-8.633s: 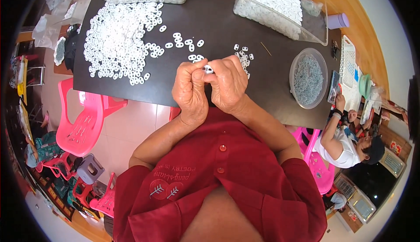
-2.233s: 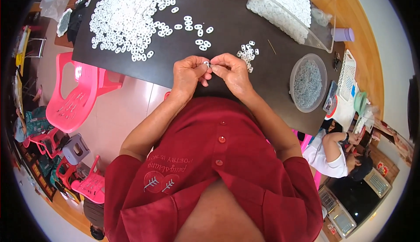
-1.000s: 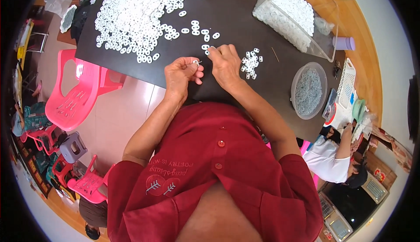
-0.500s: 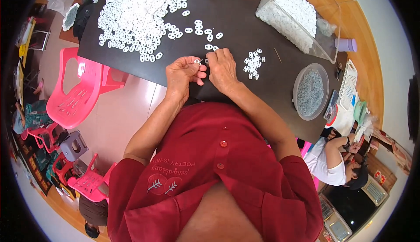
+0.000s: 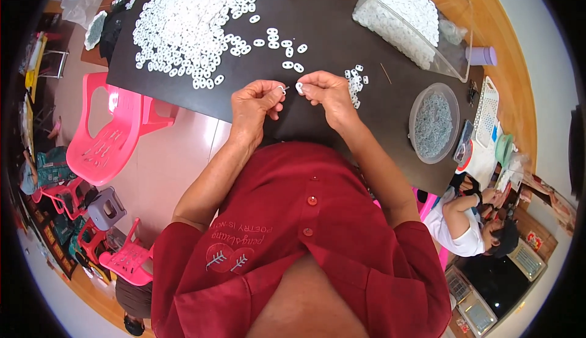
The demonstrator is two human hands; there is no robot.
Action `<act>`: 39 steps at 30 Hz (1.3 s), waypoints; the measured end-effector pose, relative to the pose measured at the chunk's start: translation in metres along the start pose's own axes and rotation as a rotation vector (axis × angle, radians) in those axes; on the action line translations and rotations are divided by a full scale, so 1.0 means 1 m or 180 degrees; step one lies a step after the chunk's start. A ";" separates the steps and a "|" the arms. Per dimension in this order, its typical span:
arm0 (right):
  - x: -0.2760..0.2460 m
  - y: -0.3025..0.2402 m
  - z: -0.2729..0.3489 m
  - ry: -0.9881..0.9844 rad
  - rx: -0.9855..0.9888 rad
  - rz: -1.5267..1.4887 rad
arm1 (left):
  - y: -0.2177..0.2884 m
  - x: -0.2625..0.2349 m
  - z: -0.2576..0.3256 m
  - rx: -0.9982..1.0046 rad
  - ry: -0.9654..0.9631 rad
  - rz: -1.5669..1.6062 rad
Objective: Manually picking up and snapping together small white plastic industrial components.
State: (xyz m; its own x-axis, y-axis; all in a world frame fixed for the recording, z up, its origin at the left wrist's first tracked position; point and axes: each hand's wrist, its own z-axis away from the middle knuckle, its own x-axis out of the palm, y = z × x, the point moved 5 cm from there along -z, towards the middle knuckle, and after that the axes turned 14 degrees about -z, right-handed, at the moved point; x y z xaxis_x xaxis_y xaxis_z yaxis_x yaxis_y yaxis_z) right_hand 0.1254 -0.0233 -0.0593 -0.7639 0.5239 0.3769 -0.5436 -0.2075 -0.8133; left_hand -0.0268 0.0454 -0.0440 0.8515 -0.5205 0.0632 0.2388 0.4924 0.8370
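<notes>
Close to the table's near edge, my left hand point(image 5: 251, 103) pinches a small white piece with a thin metal bit point(image 5: 283, 89) sticking out toward the right; its exact shape is too small to tell. Just right of it, my right hand point(image 5: 332, 97) grips a white two-hole oval piece point(image 5: 300, 87) between thumb and fingertips. The two pieces are a short gap apart. Beyond my hands lie several loose two-hole pieces point(image 5: 287, 65), and a big heap of the same kind point(image 5: 183, 23) spreads at the far left. Partly behind my right hand is a small cluster of white pieces point(image 5: 356, 84).
A clear bin of white pieces point(image 5: 406, 17) stands far right. Nearer is a round tub point(image 5: 455, 124) of small greyish metal parts. A thin stick point(image 5: 386, 73) lies between. A pink chair point(image 5: 97, 158) stands left; a person in white point(image 5: 461, 225) sits at right.
My right hand has come back toward me from the loose pieces, now with a white two-hole piece in its fingertips. My left hand stays nearly in place.
</notes>
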 end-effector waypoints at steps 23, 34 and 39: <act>0.011 -0.014 0.011 0.0064 -0.0109 -0.0114 | 0.011 0.016 0.007 0.0187 -0.0032 -0.0349; 0.018 -0.016 0.016 0.0171 -0.0497 0.0175 | 0.009 0.017 0.009 0.0318 0.0047 -0.0439; 0.018 -0.017 0.017 0.0232 -0.0733 0.0426 | 0.008 0.017 0.008 0.0452 0.0171 -0.0482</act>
State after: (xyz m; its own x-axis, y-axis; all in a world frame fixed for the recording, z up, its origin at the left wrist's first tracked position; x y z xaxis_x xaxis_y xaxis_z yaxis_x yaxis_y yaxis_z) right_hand 0.1147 -0.0242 -0.0309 -0.7919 0.5643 0.2332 -0.3398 -0.0899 -0.9362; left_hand -0.0140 0.0350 -0.0321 0.8354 -0.5414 -0.0949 0.3010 0.3062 0.9031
